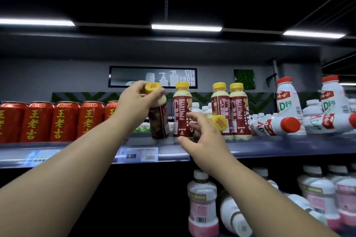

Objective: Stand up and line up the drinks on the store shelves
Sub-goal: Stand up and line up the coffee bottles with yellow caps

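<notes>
My left hand (pixel 134 100) grips the neck of a yellow-capped bottle with a dark red label (pixel 159 119); the bottle leans toward me, its base on the upper shelf (pixel 269 146). My right hand (pixel 204 136) reaches to a lying bottle of the same kind, whose yellow cap (pixel 219 122) points at me; the fingers are spread around its body, which is mostly hidden. Three more yellow-capped bottles (pixel 182 109) (pixel 220 106) (pixel 238 109) stand upright behind. To the right, white red-capped bottles lie on their sides (pixel 273 126) (pixel 327 123), and two stand (pixel 287 96) (pixel 334 96).
A row of red cans (pixel 38 121) stands at the left of the upper shelf. A price tag strip (pixel 138 155) runs along the shelf's front edge. On the lower shelf stand pink-labelled white bottles (pixel 202 202) (pixel 317 194), and one white bottle lies there (pixel 235 215).
</notes>
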